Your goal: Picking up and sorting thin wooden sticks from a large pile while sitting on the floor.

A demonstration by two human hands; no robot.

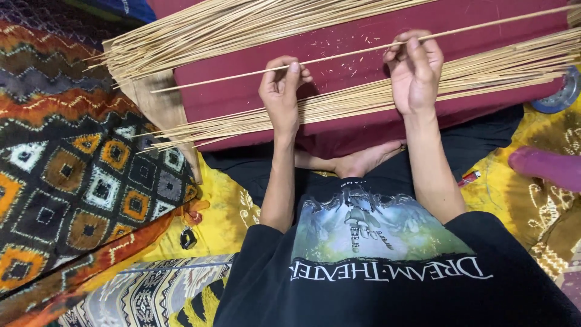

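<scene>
No packages, labels, signs or screens show anywhere around the maroon cushion (363, 72). The nearest thing to print is the picture and lettering on the person's black T-shirt (387, 272), just below the cushion: a pale green and grey panel with white letters beneath.

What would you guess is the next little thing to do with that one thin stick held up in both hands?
Probably lay the single stick down onto one of the bundles. The left hand and right hand each pinch it, holding it apart above the maroon cushion, between the far stick pile and the near stick pile. Which pile I cannot tell.
</scene>
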